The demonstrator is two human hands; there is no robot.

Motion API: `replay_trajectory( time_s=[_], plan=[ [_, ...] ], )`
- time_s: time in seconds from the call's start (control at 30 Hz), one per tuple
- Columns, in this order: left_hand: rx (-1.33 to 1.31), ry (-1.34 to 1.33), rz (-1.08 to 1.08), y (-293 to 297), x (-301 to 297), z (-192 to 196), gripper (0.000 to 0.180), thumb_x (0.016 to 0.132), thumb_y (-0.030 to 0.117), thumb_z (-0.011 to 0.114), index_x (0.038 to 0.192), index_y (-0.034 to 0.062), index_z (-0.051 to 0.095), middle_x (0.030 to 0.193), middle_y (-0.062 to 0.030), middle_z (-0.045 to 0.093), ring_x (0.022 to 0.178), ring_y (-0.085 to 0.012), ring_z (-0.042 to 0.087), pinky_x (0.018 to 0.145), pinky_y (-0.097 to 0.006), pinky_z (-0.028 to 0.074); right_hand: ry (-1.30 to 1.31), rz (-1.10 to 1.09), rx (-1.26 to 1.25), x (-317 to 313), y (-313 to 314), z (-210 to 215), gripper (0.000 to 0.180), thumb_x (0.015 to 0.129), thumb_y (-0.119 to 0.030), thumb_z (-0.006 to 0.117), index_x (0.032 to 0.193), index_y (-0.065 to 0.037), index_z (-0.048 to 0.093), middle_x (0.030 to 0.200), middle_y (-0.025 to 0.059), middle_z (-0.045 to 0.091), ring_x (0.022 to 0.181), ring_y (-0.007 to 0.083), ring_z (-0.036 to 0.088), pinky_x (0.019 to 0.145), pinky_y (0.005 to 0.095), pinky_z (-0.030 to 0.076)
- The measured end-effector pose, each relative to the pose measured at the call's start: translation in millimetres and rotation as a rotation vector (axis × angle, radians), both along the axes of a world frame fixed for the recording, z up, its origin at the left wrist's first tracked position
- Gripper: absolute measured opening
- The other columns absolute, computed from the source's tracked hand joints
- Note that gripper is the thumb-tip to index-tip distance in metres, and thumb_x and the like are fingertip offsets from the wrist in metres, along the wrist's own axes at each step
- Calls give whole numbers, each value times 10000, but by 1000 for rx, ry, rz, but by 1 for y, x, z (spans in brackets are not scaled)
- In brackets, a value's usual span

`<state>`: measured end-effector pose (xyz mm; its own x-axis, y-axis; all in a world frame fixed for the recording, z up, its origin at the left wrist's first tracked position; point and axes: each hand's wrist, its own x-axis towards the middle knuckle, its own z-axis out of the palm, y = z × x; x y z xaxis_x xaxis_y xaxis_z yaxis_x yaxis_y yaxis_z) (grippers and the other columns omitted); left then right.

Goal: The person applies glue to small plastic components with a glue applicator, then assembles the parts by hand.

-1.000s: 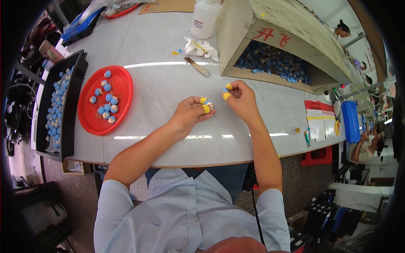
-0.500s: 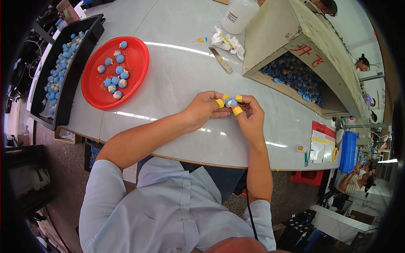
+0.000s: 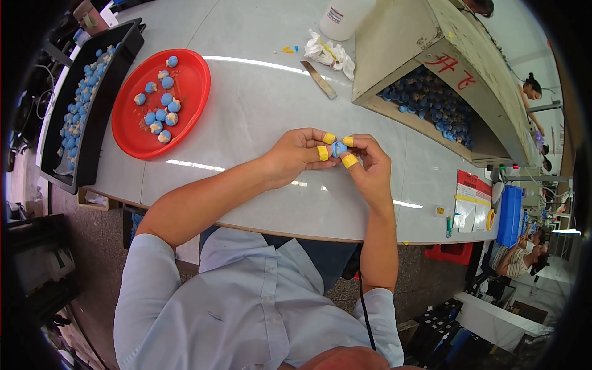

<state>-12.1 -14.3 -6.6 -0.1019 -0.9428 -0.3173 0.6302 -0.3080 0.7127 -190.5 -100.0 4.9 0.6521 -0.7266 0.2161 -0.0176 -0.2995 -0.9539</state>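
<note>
Over the table, my left hand and my right hand pinch one small round blue piece between their fingertips. Yellow tape wraps the thumb and a finger of each hand. A dark line or gap shows on the piece's near face; the fingers cover its sides. To the left, a red round tray carries several similar blue balls with cream-coloured bits on them.
A black bin full of blue-and-cream balls stands far left. At right, an open-fronted wooden box holds many blue pieces. Behind my hands lie a flat blade-like strip, crumpled tissue and a white bottle. Papers lie right.
The blue piece has turned between my fingers: a pale patch faced up before, and now mostly blue with a dark line shows. Both hands keep their hold in nearly the same place.
</note>
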Motion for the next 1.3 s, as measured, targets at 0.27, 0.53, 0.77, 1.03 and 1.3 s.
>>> replay_trajectory(
  time_s=[0.27,0.53,0.77,1.03,1.3],
  plan=[
    [-12,1,-5,0,0,-1,236,940,81,615,1136,-31,544,1134,-123,609,1024,-201,638,931,-306,548,15,-28,-109,3,2,-1,219,782,67,666,987,6,623,998,72,599,824,125,573,756,248,474],
    [-21,8,17,-1,0,-5,251,905,53,655,1126,-14,557,1098,-112,613,999,-191,645,920,-301,558,18,-35,-118,2,2,-1,220,766,68,681,967,-2,623,985,67,598,812,126,563,744,253,473],
    [-15,-6,8,-1,-2,-5,246,910,47,645,1129,-25,561,1092,-116,623,986,-194,653,908,-301,561,15,-3,-133,-1,0,-3,193,776,59,688,947,-10,632,984,71,609,813,135,565,736,254,470],
    [-25,35,4,-1,-2,-4,224,938,51,602,1127,-62,559,1119,-143,621,1001,-207,650,916,-307,557,14,1,8,-1,1,4,181,797,69,640,964,4,618,993,71,606,854,127,588,777,257,479],
    [-48,-13,34,0,-2,-10,200,937,54,607,1098,-56,562,1112,-146,621,991,-209,656,909,-303,564,37,-15,-34,2,2,-1,187,778,75,645,947,5,608,977,68,610,843,126,587,773,258,473]
  ],
)
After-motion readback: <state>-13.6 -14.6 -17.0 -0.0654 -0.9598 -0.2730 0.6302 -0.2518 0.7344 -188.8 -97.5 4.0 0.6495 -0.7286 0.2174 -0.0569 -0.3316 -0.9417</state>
